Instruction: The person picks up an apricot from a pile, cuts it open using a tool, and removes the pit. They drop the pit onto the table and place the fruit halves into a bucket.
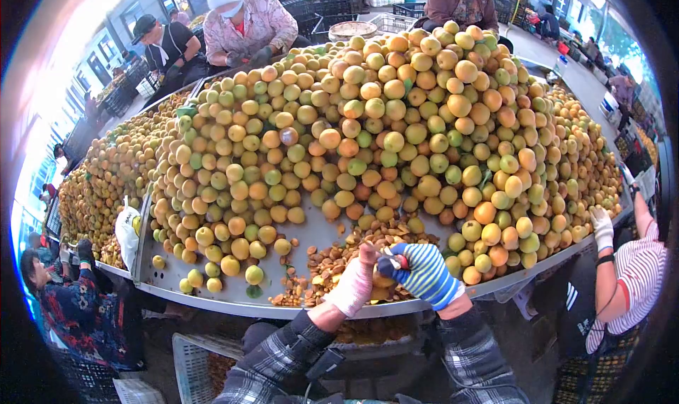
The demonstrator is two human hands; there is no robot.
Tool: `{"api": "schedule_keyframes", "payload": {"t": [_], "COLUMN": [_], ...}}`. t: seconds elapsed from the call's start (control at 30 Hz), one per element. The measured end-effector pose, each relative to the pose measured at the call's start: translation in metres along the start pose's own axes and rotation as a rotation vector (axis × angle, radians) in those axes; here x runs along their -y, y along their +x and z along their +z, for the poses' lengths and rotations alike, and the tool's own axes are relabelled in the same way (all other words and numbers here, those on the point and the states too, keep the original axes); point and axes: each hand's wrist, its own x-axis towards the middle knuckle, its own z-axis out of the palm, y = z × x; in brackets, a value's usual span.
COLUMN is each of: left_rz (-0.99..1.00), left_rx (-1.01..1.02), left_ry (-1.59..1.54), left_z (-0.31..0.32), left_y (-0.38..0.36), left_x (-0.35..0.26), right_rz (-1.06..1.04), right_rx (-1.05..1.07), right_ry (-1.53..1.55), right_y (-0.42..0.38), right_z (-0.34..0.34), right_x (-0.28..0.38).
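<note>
My left hand (353, 284), in a pale pinkish glove, is closed near the front edge of a metal table (233, 301), its thumb raised. Beside it my right hand (423, 271), in a blue, white and yellow striped glove, is closed on a small dark tool (393, 262) whose shape is mostly hidden. An orange-yellow fruit (382, 279) shows partly between and under the hands; which hand holds it is unclear. Cut fruit pieces (327, 266) lie heaped around and behind the hands. A large mound of whole yellow-orange fruit (396, 121) rises beyond them.
Co-workers sit around the table: one at the left (78, 298), one at the right (633, 284), others across the mound. A white plastic bag (128, 234) stands at the left. Below the edge is a light crate (185, 369). Dark crates (329, 7) stand behind.
</note>
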Motion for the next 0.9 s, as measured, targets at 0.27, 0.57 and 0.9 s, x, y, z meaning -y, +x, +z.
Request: {"api": "schedule_keyframes", "payload": {"t": [0.27,0.57,0.9], "left_rz": [-0.029,-0.363,-0.478], "left_rx": [0.078,0.258,0.333], "left_ry": [0.035,-0.51,-0.51], "left_z": [-0.002,-0.004,0.002], "left_y": [-0.003,-0.034,-0.08], "left_x": [0.009,-0.004,0.011], "right_rz": [0.365,0.118,0.238], "right_rx": [-0.194,0.28,-0.062], "right_ry": [0.618,0.435,0.401], "right_y": [0.004,-0.003,-0.001], "right_z": [0.01,0.001,0.021], "right_x": [-0.005,-0.001,-0.013]}}
